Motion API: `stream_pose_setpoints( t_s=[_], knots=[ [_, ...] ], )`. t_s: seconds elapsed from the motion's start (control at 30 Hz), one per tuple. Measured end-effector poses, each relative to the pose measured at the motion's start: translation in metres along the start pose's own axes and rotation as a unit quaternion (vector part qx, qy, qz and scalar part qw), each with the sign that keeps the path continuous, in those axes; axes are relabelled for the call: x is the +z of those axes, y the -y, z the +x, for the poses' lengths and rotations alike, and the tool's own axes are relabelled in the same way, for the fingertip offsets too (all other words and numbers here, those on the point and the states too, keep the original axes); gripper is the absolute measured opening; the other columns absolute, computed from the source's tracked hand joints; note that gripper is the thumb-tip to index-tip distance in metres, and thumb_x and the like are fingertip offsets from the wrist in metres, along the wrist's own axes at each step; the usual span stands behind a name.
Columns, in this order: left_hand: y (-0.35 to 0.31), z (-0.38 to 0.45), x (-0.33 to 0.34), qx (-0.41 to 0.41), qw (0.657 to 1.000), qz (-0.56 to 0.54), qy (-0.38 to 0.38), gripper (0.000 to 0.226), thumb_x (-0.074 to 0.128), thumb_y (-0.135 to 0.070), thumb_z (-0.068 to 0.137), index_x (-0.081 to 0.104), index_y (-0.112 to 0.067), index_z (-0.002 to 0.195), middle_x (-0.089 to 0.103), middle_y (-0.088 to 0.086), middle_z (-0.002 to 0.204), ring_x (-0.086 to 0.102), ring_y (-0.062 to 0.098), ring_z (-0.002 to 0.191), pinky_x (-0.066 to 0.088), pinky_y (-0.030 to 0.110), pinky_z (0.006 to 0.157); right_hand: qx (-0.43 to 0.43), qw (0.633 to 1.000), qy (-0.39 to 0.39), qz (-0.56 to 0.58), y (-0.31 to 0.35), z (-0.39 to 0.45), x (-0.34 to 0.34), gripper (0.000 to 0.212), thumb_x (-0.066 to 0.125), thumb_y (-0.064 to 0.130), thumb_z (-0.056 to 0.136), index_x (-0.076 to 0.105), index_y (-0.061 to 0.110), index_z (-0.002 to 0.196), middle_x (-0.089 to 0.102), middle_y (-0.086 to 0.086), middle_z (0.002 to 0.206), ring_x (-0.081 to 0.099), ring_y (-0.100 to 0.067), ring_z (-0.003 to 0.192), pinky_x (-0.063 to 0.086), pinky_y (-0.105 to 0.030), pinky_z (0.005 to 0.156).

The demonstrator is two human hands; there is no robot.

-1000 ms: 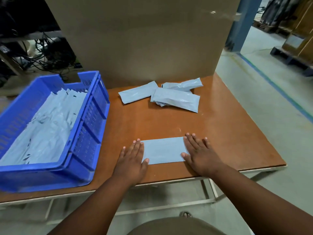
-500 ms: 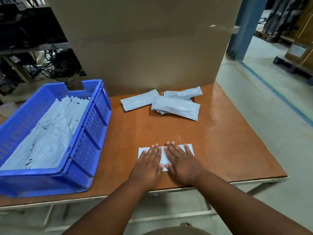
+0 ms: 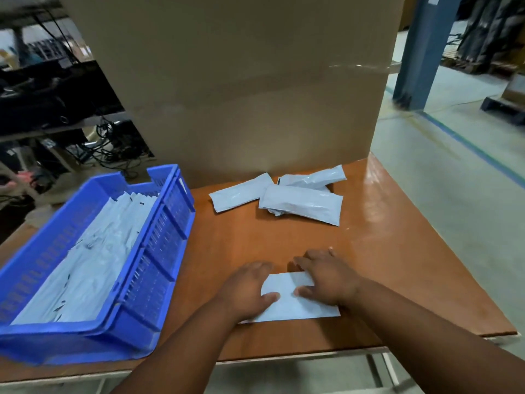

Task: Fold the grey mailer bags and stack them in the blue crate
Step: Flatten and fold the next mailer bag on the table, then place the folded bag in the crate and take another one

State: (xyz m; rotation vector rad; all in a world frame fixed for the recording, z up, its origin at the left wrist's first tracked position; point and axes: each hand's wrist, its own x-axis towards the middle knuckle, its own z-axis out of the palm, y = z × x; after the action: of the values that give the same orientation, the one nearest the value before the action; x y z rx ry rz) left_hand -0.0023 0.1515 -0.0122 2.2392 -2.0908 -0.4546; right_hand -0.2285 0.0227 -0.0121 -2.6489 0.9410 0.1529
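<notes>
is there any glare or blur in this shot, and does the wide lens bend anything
Head view: glare on the table's right side and the loose mailer bags; motion blur smears both hands, left hand and right hand; the wide lens splays the blue crate outward.

Two hands, one blue crate [image 3: 159, 282] at left, one cardboard box [image 3: 241, 81], four loose grey mailer bags on the table.

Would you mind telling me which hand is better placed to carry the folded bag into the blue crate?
Left. The left hand already rests on the folded bag at the end nearer the blue crate.
</notes>
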Motion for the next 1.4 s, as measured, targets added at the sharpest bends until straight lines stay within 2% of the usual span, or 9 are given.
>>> stream_pose_setpoints(
  t_s=[0.1, 0.2, 0.37, 0.5, 0.67, 0.8, 1.0, 1.23, 1.4],
  knots=[
    [-0.013, 0.031, -0.004, 0.018, 0.998, 0.042, 0.045, 0.089, 0.072, -0.066, 0.081, 0.038, -0.032, 0.155, 0.049, 0.0, 0.151, 0.044, 0.026, 0.139, 0.042, 0.047, 0.114, -0.006, 0.998, 0.047, -0.046, 0.011, 0.018, -0.011, 0.07, 0.066, 0.077, 0.079, 0.056, 0.033, 0.132, 0.053, -0.002, 0.124, 0.052, -0.028, 0.122, 0.02, -0.07, 0.118],
    [-0.016, 0.051, -0.011, -0.013, 0.991, 0.086, 0.099, 0.079, 0.078, -0.072, 0.067, 0.052, -0.032, 0.13, 0.054, -0.001, 0.128, 0.048, 0.028, 0.124, 0.048, 0.051, 0.102, 0.019, 0.995, 0.082, -0.058, 0.013, 0.032, -0.017, 0.07, 0.073, 0.076, 0.07, 0.055, 0.032, 0.121, 0.057, 0.0, 0.118, 0.057, -0.026, 0.114, 0.042, -0.055, 0.1],
    [-0.017, 0.068, -0.021, -0.022, 0.987, 0.095, 0.132, 0.052, 0.08, -0.071, 0.068, 0.059, -0.035, 0.1, 0.053, -0.006, 0.108, 0.047, 0.021, 0.111, 0.049, 0.047, 0.095, -0.013, 0.995, 0.093, -0.046, -0.001, 0.045, -0.019, 0.062, 0.075, 0.07, 0.074, 0.061, 0.036, 0.124, 0.054, 0.001, 0.118, 0.057, -0.024, 0.109, 0.048, -0.043, 0.089],
    [-0.011, 0.074, -0.04, -0.043, 0.995, 0.017, 0.089, 0.04, 0.079, -0.06, 0.078, 0.066, -0.027, 0.096, 0.058, -0.008, 0.102, 0.056, 0.017, 0.102, 0.051, 0.038, 0.085, -0.047, 0.99, 0.115, 0.059, -0.025, 0.061, -0.039, 0.029, 0.078, 0.046, 0.084, 0.06, 0.029, 0.101, 0.058, 0.004, 0.103, 0.06, -0.021, 0.094, 0.053, -0.039, 0.077],
    [-0.006, 0.069, -0.101, -0.118, 0.993, -0.007, -0.009, 0.029, 0.083, -0.045, 0.081, 0.06, -0.027, 0.077, 0.062, -0.007, 0.082, 0.06, 0.016, 0.081, 0.044, 0.034, 0.065, -0.109, 0.993, 0.039, -0.009, -0.013, 0.103, -0.113, 0.008, 0.066, 0.034, 0.096, 0.06, 0.033, 0.101, 0.053, 0.013, 0.087, 0.056, -0.016, 0.088, 0.044, -0.032, 0.066],
    [0.01, 0.051, -0.16, -0.178, 0.98, 0.022, -0.082, 0.033, 0.084, -0.037, 0.079, 0.056, -0.021, 0.073, 0.06, -0.005, 0.074, 0.059, 0.017, 0.075, 0.043, 0.035, 0.064, -0.167, 0.984, -0.041, -0.049, 0.031, 0.152, -0.167, 0.009, 0.061, 0.033, 0.088, 0.057, 0.036, 0.095, 0.058, 0.014, 0.095, 0.057, -0.017, 0.093, 0.046, -0.034, 0.07],
    [0.059, -0.013, -0.237, -0.263, 0.953, 0.076, -0.131, 0.027, 0.085, -0.04, 0.08, 0.066, -0.021, 0.082, 0.069, -0.004, 0.085, 0.062, 0.018, 0.084, 0.054, 0.039, 0.076, -0.261, 0.961, -0.087, -0.043, 0.134, 0.193, -0.221, 0.016, 0.068, 0.021, 0.086, 0.063, 0.028, 0.099, 0.061, 0.006, 0.096, 0.06, -0.023, 0.093, 0.039, -0.031, 0.07],
    [0.121, -0.112, -0.275, -0.32, 0.931, 0.085, -0.154, 0.042, 0.084, -0.042, 0.083, 0.049, -0.024, 0.069, 0.056, -0.009, 0.076, 0.055, 0.019, 0.08, 0.03, 0.032, 0.058, -0.338, 0.934, -0.063, -0.096, 0.276, 0.22, -0.237, 0.02, 0.075, 0.028, 0.089, 0.067, 0.029, 0.107, 0.066, 0.004, 0.1, 0.061, -0.023, 0.092, 0.043, -0.032, 0.071],
    [0.159, -0.163, -0.263, -0.377, 0.917, 0.055, -0.119, 0.041, 0.083, -0.043, 0.085, 0.051, -0.021, 0.071, 0.054, -0.006, 0.073, 0.053, 0.015, 0.072, 0.029, 0.031, 0.055, -0.35, 0.926, 0.024, -0.137, 0.367, 0.248, -0.21, 0.023, 0.079, 0.028, 0.089, 0.061, 0.034, 0.102, 0.061, 0.009, 0.093, 0.063, -0.019, 0.085, 0.049, -0.027, 0.067]
  ],
)
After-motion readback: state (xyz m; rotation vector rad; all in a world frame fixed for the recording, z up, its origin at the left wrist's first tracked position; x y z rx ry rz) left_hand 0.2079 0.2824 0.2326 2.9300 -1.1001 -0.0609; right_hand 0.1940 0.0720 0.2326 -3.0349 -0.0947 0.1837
